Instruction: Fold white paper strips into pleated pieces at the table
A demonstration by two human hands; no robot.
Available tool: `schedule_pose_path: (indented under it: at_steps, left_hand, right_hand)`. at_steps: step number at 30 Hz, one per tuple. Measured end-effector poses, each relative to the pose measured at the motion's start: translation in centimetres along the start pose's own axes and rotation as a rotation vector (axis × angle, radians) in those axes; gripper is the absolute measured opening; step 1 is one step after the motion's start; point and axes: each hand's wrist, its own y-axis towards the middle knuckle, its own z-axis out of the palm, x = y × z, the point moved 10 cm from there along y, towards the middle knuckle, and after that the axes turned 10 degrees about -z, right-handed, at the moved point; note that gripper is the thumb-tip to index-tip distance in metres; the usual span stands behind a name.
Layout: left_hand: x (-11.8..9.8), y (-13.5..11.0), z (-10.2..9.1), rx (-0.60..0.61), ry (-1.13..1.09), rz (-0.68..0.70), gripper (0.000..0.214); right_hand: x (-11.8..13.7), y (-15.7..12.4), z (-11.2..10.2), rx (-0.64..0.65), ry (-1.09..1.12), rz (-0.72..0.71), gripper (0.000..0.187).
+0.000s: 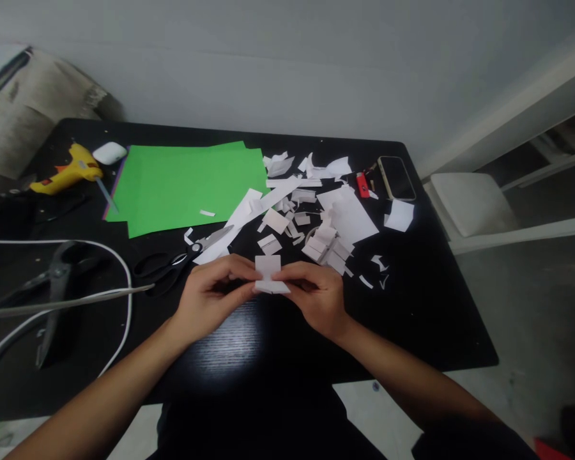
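Observation:
Between my two hands is a small folded piece of white paper, with one flap upright and another lying toward me. My left hand pinches its left side between thumb and fingers. On the right side, my right hand pinches it the same way. Just beyond my hands lie many white paper scraps and small folded pieces. A pair of black-handled scissors rests to the left of my left hand, its blades over a white strip.
Green sheets lie at the back left, beside a yellow glue gun and a white case. White cable loops near dark pliers-like tool. At right are a red lighter, a phone and a white stool.

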Motion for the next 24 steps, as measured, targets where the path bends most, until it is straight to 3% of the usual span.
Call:
schedule_pose_path:
  at_steps: [5,10,24]
  left_hand:
    - [0.0,0.0,0.0,-0.03,0.023,-0.015,0.007]
    - [0.6,0.2,0.4,-0.023,-0.077,-0.118,0.007]
    - [1.8,0.4,0.7,-0.034,-0.207,-0.242,0.011]
  right_hand:
    - [-0.4,0.0,0.1,-0.012,0.013,0.079,0.007]
    - [-0.7,-0.1,0.2,-0.019,0.021,0.133,0.009]
    - [-1.7,-0.4,0.2,-0.107,0.155,0.188,0.018]
